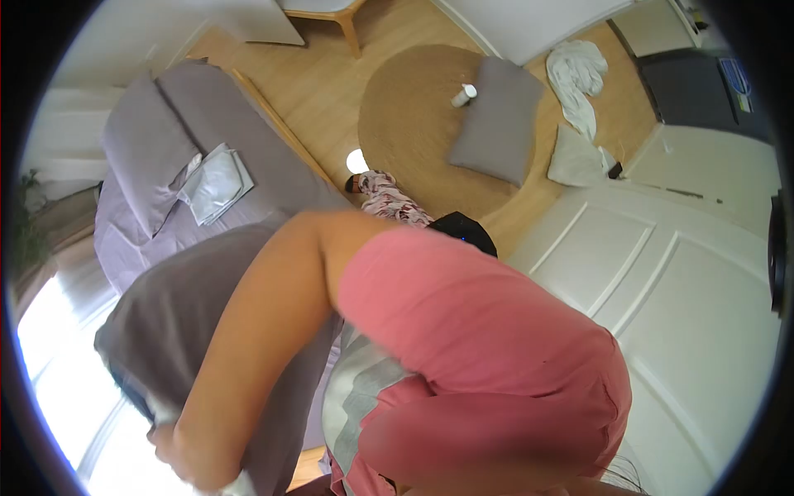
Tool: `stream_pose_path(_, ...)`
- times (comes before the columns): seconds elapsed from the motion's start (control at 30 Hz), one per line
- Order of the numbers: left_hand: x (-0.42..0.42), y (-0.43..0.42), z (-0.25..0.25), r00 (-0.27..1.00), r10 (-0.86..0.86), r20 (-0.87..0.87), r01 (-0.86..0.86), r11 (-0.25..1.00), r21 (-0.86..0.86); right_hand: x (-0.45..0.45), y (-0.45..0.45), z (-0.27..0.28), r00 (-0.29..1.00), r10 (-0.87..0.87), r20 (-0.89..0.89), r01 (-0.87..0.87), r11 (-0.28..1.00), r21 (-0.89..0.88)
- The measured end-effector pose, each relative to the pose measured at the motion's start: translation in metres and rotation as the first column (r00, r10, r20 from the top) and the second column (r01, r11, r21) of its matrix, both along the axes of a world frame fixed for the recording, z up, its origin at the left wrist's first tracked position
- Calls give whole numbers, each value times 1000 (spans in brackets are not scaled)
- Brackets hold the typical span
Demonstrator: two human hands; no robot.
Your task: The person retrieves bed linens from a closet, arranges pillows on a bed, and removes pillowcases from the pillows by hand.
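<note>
My right arm, in a pink sleeve, reaches across to the left. At its end my right hand (194,455) is closed on the edge of a dark grey pillow (174,310), its fingers curled at the pillow's lower left end. A bit of white material shows beside the fingers; I cannot make out what it is. The pillow is held up in front of my body, over the near part of the bed. My left hand is not in view. On the bed's grey-lilac sheet (219,107) lies a folded pale, silvery cloth (217,186), next to another grey pillow (145,157).
A round woven rug (405,107) covers part of the wooden floor. On it are a grey cushion (500,120) and a white bottle-like item (463,96). White fabric (575,78) and a pale pillow (576,157) lie by the wall. A white panelled door (595,248) stands at right.
</note>
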State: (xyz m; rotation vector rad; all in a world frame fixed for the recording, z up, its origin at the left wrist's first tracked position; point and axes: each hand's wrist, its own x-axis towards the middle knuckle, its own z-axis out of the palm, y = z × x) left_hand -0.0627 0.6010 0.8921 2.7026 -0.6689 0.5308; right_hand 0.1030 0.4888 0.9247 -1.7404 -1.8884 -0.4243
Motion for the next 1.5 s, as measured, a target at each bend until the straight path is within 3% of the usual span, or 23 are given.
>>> stream_pose_path(0.1, -16, -5, 9, 991, -121, 49, 120, 993, 13, 3, 0, -55, 994, -78, 71, 69, 991, 119)
stream_pose_path(0.13, -20, -11, 11, 992, -117, 48, 116, 993, 25, 10, -17, -62, 986, -147, 80, 153, 986, -72)
stream_pose_path(0.17, -28, -25, 12, 997, -75, 25, 73, 996, 47, 22, -24, -87, 987, -156, 31, 158, 982, -108)
stream_pose_path(0.2, -24, -50, 16, 996, 90, -2, -89, 987, 132, 32, -48, -103, 994, -100, 42, 98, 994, 40)
stream_pose_path(0.23, -18, -63, 25, 960, 177, -216, -158, 982, 100, 40, -73, -106, 991, -49, 123, 69, 983, -169)
stream_pose_path(0.27, -17, -62, 25, 917, 244, -316, -198, 965, 170, 45, -93, -116, 1000, -5, 24, 11, 973, -229)
stream_pose_path(0.33, -9, -55, 11, 879, 202, -431, -209, 977, 32, 47, -139, -70, 992, -79, -103, -19, 699, -715)
stream_pose_path(0.43, -13, -32, -68, 914, 193, -358, -295, 920, -258, 43, -215, -48, 899, -163, -408, -22, 911, -411)
stream_pose_path(0.53, 0, -68, -197, 952, 66, -299, -238, 774, -587, 29, -263, -4, 839, -363, -405, 218, 907, -361)
stream_pose_path(0.57, 17, -76, -205, 946, 51, -319, -247, 752, -611, 30, -258, -6, 843, -352, -407, 203, 908, -366)
stream_pose_path(0.63, 54, -90, -196, 901, 76, -427, -312, 797, -517, 32, -264, -15, 565, -559, -606, 437, 826, -355)
stream_pose_path(0.67, 69, -92, -186, 944, 72, -321, -261, 760, -595, 33, -270, -20, 368, -578, -729, 523, 777, -352)
stream_pose_path(0.7, 82, -100, -174, 973, 78, -218, -207, 717, -666, 35, -278, -21, 375, -590, -715, 516, 774, -368)
stream_pose_path(0.8, 115, -140, -98, 991, -109, 79, 134, 758, -638, 22, -252, -4, -201, -325, -924, 661, 651, -372)
stream_pose_path(0.83, 121, -158, -84, 962, -223, 157, 273, 771, -576, 26, -252, -4, -202, -339, -919, 662, 644, -383)
stream_pose_path(0.9, 137, -191, -92, 945, -283, 166, 324, 735, -595, 38, -257, -7, -479, -211, -852, 459, 767, -448)
stream_pose_path(0.97, 143, -214, -100, 915, -358, 186, 393, 685, -613, 58, -262, -21, -536, -36, -843, 596, 691, -409)
stream_pose_path(1.1, 142, -235, -97, 841, -503, 199, 516, 633, -578, 122, -288, -40, -318, 379, -869, 739, 673, 24)
stream_pose_path(1.23, 151, -272, -109, 775, -581, 250, 623, 635, -456, 187, -338, -17, -162, 548, -820, 783, 578, 231)
stream_pose_path(1.3, 153, -289, -158, 856, -516, -15, 460, 775, -433, 200, -381, 8, -104, 602, -792, 621, 661, 421)
stream_pose_path(1.37, 158, -279, -227, 900, -403, -165, 302, 851, -430, 190, -416, 41, -210, 590, -780, 616, 699, 363)
stream_pose_path(1.43, 185, -260, -226, 880, -400, -257, 190, 791, -582, 164, -419, 40, 32, 455, -890, 695, 630, 347)
stream_pose_path(1.5, 216, -239, -223, 788, -493, -369, -118, 468, -876, 149, -425, 26, 175, 337, -925, 798, 501, 334)
